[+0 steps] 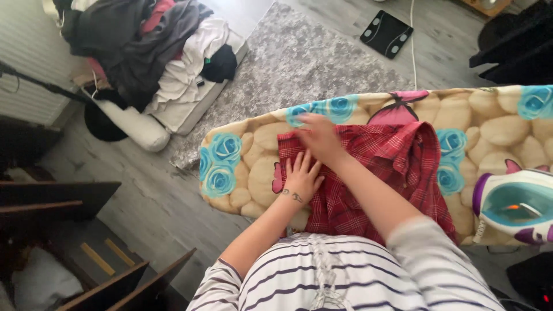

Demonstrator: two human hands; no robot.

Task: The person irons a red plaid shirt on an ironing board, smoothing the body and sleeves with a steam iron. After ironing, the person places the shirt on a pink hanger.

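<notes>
red plaid shirt (374,173) lay mid-frame on the floral ironing board (259,167), iron (515,207) at right edge. left hand (300,177) flat on its left hem, fingers spread, gripping nothing; right hand (319,138) pressed w/ open palm near upper left corner, blurred. prob light, soft, creases easily; best taken by hem or collar.

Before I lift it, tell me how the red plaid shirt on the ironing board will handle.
The red plaid shirt looks floppy: it lies creased under the left hand and right hand. Probably light thin cloth. It may slide on the flowered ironing board, since its hem hangs over the near edge.
</notes>
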